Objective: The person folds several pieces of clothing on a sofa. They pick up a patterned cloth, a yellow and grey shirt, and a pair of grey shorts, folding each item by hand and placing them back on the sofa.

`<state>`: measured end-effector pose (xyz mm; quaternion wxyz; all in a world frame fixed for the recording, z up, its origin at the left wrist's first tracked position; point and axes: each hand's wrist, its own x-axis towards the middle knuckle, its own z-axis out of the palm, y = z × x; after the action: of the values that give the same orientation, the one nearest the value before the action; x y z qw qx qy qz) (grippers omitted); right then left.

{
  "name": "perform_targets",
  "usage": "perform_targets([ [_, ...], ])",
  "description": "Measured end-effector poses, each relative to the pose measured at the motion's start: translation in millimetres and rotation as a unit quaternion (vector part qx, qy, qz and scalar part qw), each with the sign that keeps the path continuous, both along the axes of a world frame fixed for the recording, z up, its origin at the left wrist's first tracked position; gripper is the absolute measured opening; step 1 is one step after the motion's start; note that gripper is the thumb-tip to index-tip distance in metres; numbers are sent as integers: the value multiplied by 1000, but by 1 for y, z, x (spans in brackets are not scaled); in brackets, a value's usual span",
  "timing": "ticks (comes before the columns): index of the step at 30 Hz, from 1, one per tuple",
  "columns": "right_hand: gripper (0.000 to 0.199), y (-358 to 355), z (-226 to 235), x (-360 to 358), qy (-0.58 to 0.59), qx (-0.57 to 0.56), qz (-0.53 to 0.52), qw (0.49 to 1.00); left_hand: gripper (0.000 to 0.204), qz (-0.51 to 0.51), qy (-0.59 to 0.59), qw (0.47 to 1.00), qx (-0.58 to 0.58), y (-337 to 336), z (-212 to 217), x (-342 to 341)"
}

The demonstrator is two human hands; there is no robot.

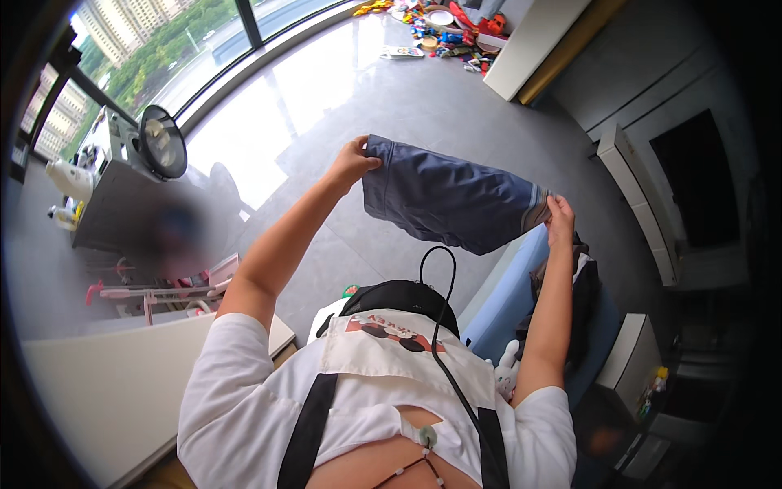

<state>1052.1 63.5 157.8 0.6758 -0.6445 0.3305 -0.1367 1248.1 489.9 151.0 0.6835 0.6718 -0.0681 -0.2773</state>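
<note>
Nearest: white tabletop at lower left; small white plush toy beside the blue sofa, dark clothing heap on it. Mid: both arms raised. Left hand pinching one top corner of blue-grey shorts; right hand pinching the other corner; shorts stretched out between the hands, above grey tiled floor. Far: scattered toys by the window.

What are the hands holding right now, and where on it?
A blue-grey garment, stretched out in the air. The left hand pinches its upper left corner; the right hand pinches the opposite end at the striped edge.
</note>
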Motion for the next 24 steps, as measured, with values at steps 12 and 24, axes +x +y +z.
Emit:
perform_targets([
  [12, 19, 62, 81, -248, 11, -93, -259, 961, 29, -279, -22, 955, -100, -138, 28, -52],
  [24, 20, 193, 145, -550, 0, -167, -564, 809, 20, -547, -32, 830, -106, -245, 99, -288],
])
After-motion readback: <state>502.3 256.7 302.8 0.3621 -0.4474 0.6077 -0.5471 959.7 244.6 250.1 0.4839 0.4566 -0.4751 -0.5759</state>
